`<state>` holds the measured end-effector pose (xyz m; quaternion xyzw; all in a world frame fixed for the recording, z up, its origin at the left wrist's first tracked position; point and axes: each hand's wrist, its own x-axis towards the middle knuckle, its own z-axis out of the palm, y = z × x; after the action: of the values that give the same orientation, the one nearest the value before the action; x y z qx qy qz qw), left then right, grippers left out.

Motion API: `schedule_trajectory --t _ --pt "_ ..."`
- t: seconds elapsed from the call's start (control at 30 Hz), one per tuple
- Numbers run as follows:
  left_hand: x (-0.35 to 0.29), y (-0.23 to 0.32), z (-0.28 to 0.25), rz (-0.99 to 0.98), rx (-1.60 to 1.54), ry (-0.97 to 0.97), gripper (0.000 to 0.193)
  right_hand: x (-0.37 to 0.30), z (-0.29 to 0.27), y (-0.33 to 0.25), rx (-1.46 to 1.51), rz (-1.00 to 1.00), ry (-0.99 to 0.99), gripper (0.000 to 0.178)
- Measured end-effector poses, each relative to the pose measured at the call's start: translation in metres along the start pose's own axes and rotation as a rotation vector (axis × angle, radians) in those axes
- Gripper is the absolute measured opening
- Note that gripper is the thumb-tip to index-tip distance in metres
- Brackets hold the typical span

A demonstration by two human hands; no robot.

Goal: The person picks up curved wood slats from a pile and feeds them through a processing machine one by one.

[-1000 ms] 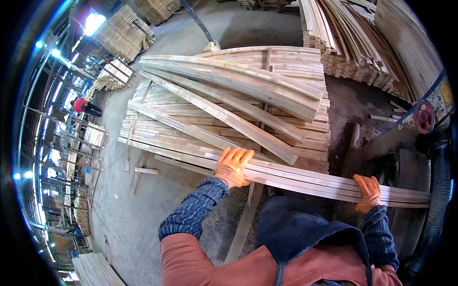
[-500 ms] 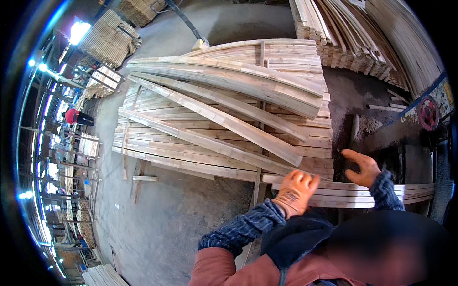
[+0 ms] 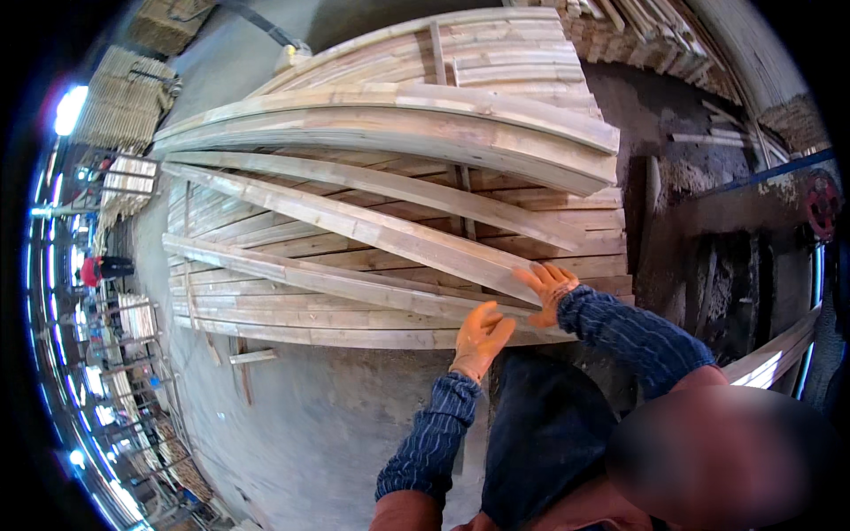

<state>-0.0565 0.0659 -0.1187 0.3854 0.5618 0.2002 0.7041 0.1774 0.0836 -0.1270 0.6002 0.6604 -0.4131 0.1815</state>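
My right hand (image 3: 549, 294), in an orange glove, lies with spread fingers at the near end of a long diagonal board (image 3: 381, 226). My left hand (image 3: 481, 340), gloved the same way, is just in front of the pile's near edge, its thumb and fingers apart and nothing between them. Beside it runs a lower diagonal board (image 3: 328, 281), whose right end is partly behind my hands. Another loose board (image 3: 398, 188) slants above, and a thick bundle of boards (image 3: 381, 119) lies farther back. All rest on a wide layer of planks (image 3: 266, 311).
At the right stands dark machinery with a red handwheel (image 3: 822, 205), and light boards (image 3: 779, 347) lie beside it. Stacked timber (image 3: 637, 40) rises at the far right, with another stack (image 3: 119, 97) at the far left. A person in red (image 3: 91, 272) is at the distant left.
The view has shifted right and nearer the pile. My right hand has moved from above the boards by the machine to the diagonal board's end. My left hand has come away from the board ends.
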Motion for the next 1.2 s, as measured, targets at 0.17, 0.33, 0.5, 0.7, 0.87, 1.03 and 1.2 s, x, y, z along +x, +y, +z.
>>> schedule_trajectory --t 0.17,0.33,0.5,0.7,0.87,1.03,1.2 --pt "0.057 -0.063 -0.037 -0.191 -0.005 0.006 0.079 0.058 0.034 -0.011 0.14 0.181 0.14 0.121" --pt "0.13 -0.057 -0.063 -0.248 -0.277 0.237 0.092 0.092 0.046 0.024 0.053 0.128 0.171 0.113" --pt "0.212 -0.09 -0.124 0.043 0.119 0.235 0.086 0.097 0.002 0.021 0.112 0.111 0.006 0.108" --pt "0.22 -0.004 -0.099 0.073 0.962 0.108 0.097 0.097 -0.009 0.029 0.407 0.182 0.023 0.104" --pt "0.189 -0.025 -0.116 0.195 0.792 0.149 0.104 0.081 0.02 0.014 0.483 0.053 0.075 0.096" --pt "0.114 -0.028 -0.119 0.067 0.048 0.143 0.072 0.077 0.016 -0.006 0.597 -0.091 -0.103 0.086" --pt "0.035 -0.039 -0.084 0.354 0.506 0.028 0.05 0.127 -0.011 -0.103 1.201 -0.303 -0.124 0.106"
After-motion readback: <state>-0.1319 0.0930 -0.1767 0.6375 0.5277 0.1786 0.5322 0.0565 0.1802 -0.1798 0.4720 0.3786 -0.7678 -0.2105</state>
